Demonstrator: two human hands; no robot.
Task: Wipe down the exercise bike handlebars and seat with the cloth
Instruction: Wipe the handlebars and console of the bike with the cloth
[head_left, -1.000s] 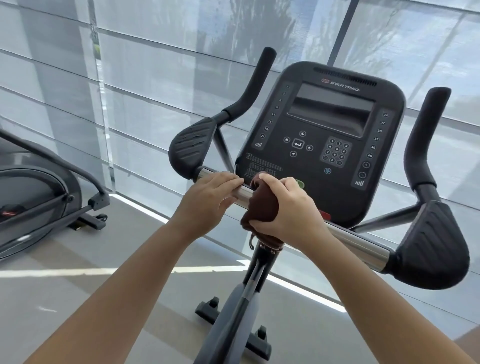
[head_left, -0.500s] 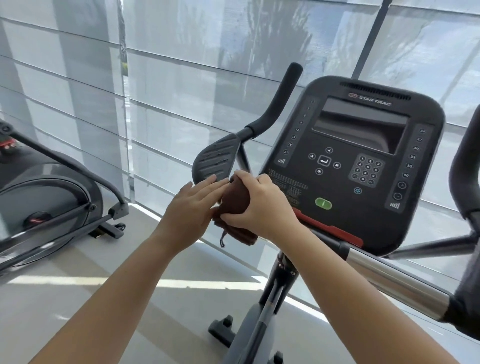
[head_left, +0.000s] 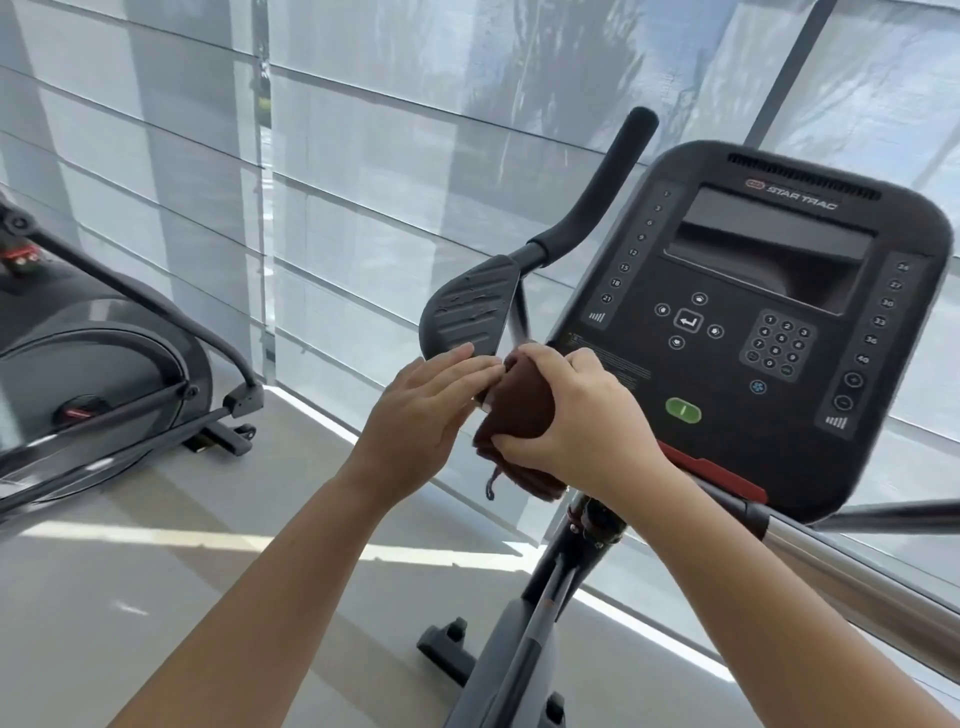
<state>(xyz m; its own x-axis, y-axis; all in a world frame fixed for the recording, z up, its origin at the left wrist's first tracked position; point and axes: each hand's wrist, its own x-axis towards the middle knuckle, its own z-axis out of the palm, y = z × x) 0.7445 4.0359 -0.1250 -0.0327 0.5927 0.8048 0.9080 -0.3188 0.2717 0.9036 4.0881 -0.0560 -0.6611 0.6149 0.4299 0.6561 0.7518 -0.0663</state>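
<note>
Head view: two bare forearms reach in to the left end of the exercise bike's bars.
Right hand (head_left: 566, 415): fingers curled over the top and thumb underneath, grasping a dark brown folded cloth (head_left: 519, 410) wrapped over the bar.
Left hand (head_left: 431, 410): released, fingers nearly straight, tips touching the cloth's left edge.
Cloth position: between the two hands, on the bar, just below the black ribbed elbow pad (head_left: 470, 312). A small loop hangs from its lower edge.
Bar: the shiny chrome handlebar crossbar (head_left: 857, 587) shows bare to the right of the right wrist.
Edges: the black console with keypad and green button (head_left: 753, 322) sits close behind the right hand. The black foam grip (head_left: 597, 208) rises above the pad.
Room: pale floor (head_left: 156, 597) lies open to the left. A dark grey elliptical machine (head_left: 104, 364) stands well apart.
</note>
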